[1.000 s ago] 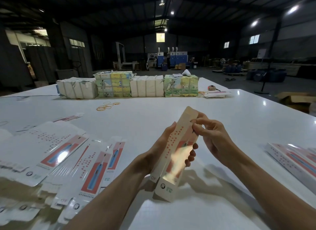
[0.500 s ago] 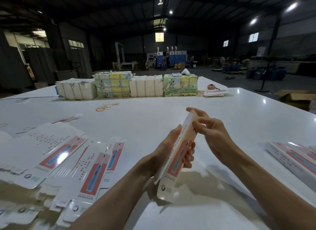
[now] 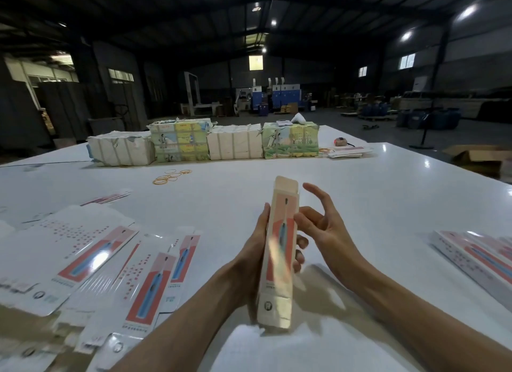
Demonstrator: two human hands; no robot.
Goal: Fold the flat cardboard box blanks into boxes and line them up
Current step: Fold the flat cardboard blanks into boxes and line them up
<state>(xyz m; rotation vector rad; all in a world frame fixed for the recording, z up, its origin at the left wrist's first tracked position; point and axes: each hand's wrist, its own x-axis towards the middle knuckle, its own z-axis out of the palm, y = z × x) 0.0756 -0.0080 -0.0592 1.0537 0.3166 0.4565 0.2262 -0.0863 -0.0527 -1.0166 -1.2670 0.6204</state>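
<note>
Compared with the earlier frame, the right hand (image 3: 322, 229) is off the top of the box (image 3: 279, 250), fingers spread just beside it; the left hand (image 3: 253, 250) grips the box upright at frame centre. Next, probably: tuck the open top flap (image 3: 286, 184), then join the finished boxes (image 3: 476, 254) at right; flat blanks (image 3: 83, 256) at lower left obstruct nothing.

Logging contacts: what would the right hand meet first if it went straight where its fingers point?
The right hand would likely meet the box the left hand holds; depth unclear.
</note>
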